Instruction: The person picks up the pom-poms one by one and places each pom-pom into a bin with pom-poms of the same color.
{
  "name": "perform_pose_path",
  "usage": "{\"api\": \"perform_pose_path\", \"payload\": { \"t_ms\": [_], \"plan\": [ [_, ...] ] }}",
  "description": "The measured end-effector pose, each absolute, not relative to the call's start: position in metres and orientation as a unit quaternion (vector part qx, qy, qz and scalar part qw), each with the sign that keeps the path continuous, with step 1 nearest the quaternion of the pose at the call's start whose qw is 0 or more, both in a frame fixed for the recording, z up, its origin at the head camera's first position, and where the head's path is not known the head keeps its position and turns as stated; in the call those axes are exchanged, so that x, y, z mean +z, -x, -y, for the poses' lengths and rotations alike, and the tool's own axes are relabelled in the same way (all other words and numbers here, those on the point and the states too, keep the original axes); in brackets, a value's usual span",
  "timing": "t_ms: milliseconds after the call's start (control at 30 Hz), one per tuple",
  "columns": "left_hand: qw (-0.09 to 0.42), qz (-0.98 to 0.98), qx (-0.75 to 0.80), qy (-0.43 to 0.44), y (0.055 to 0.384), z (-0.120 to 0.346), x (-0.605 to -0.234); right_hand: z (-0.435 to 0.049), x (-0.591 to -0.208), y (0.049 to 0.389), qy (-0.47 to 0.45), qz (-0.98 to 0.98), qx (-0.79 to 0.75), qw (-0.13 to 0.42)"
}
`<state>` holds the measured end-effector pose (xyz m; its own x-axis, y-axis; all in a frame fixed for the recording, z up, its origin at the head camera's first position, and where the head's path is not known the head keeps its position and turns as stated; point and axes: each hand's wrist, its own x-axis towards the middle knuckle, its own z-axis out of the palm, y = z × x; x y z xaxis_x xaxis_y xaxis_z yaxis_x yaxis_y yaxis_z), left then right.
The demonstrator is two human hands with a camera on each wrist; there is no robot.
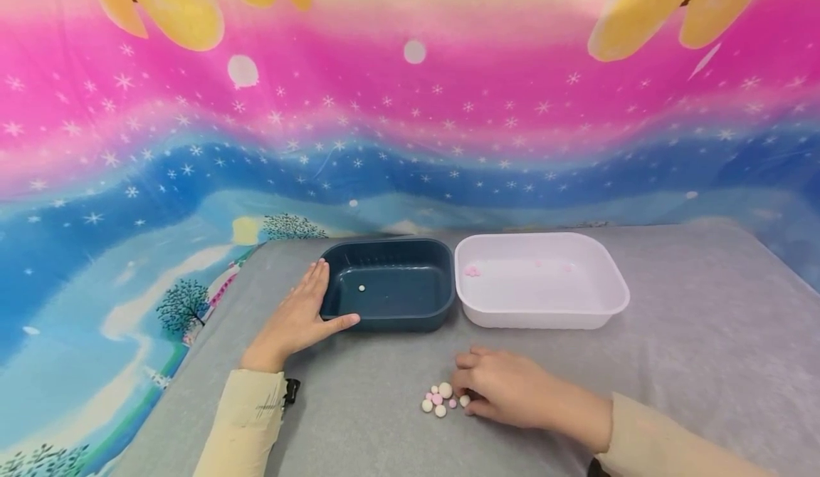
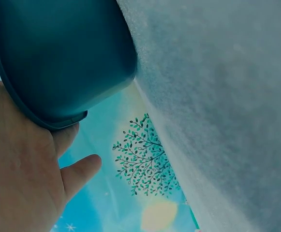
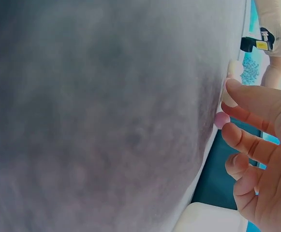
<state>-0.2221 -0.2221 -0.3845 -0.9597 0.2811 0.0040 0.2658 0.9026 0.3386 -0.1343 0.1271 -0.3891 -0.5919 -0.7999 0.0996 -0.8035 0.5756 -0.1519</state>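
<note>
Cream-coloured fabric sleeves (image 1: 240,420) lie nearest the camera. Straight-fingered and gripping nothing, the left hand (image 1: 301,317) rests against the 9 o'clock rim of a dark teal, rounded rectangular plastic tub (image 1: 391,324); light pressure there should steady it. The right hand (image 1: 506,388) pinches a small round cream ball (image 1: 464,401) at the 3 o'clock edge of a loose cluster of pink and cream balls (image 1: 437,399); a gentle 2-digit hold, lifted straight up, would avoid rolling its neighbours. They look matte and round, in mixed sizes, at 5 o'clock from the tub.
</note>
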Motion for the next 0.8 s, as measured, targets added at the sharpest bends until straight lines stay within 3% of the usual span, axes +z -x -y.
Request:
{"api": "perform_pose_path", "payload": {
  "t_ms": [800],
  "plan": [
    [0.03,-0.972,0.186,-0.138,0.2221,0.2232,-0.3845,-0.1321,-0.3808,0.1414,-0.421,0.889,0.175,-0.031]
  ]
}}
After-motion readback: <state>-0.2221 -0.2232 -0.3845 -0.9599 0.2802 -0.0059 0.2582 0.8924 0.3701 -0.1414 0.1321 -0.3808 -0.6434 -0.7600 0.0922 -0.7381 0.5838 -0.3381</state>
